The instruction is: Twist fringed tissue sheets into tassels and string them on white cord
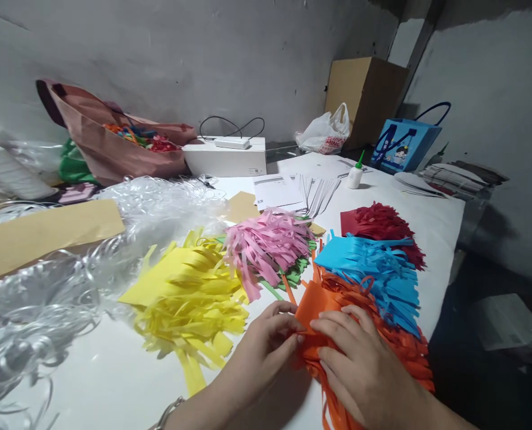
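At the front of the table, my left hand [272,343] pinches the left edge of the orange fringed paper [313,301] between thumb and fingers. My right hand [364,364] lies across that same stack, its fingers spread flat on top and its thumb hidden. Orange strips hang below the hands. Just beyond is a blue fringed paper bundle [342,254], with a dark red one [360,221] farther back. To the left lie a yellow fringed bundle [176,278] and a pink fringed bundle [270,239], which partly covers green strips [297,272].
Clear plastic ribbon [127,239] spreads over the left side around a tan card strip [46,233]. Behind are a pink bag [91,149], a white box [225,158], printed papers [279,194], a glue bottle [354,178] and a blue gift bag [403,146]. The table's edge runs along the right.
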A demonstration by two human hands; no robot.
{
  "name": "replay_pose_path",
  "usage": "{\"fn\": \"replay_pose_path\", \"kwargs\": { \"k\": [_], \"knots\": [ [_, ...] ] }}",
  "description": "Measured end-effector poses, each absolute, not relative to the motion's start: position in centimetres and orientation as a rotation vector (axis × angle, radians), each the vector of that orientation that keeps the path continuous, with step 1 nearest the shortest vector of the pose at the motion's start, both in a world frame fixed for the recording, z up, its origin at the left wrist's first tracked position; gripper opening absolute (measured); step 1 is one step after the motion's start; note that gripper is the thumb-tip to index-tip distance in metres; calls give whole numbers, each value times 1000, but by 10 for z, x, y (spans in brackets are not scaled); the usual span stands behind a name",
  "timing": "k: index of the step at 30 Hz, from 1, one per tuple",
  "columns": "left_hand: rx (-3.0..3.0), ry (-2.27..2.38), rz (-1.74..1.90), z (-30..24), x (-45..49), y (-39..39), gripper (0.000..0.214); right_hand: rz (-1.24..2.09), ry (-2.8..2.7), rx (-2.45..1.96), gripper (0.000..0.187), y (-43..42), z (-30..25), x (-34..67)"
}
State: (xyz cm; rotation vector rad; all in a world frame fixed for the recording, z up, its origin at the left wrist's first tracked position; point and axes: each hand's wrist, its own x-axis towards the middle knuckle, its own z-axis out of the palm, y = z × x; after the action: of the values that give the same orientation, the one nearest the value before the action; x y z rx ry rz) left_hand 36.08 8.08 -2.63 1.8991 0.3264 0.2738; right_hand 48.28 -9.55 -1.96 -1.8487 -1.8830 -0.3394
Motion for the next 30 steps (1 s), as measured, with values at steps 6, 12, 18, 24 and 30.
{"fn": "replay_pose_path", "kwargs": {
  "k": [6,12,18,24,30],
  "knots": [
    [1952,307,210,-24,358,83,18,-83,-1724,-1822,21,-92,-17,488],
    [2019,300,172,-22,355,83,20,157,-1604,-1836,20,-89,-3,493],
    [2082,294,169,-22,352,80,27,-11,-1685,-1813,20,-85,2,490],
    [2039,316,339,-31,356,73,21,-365,-1910,-1855,32,-75,-8,478],
    [1864,335,338,-39,354,65,29,-453,-2004,-1821,35,-57,-19,491]
  ]
}}
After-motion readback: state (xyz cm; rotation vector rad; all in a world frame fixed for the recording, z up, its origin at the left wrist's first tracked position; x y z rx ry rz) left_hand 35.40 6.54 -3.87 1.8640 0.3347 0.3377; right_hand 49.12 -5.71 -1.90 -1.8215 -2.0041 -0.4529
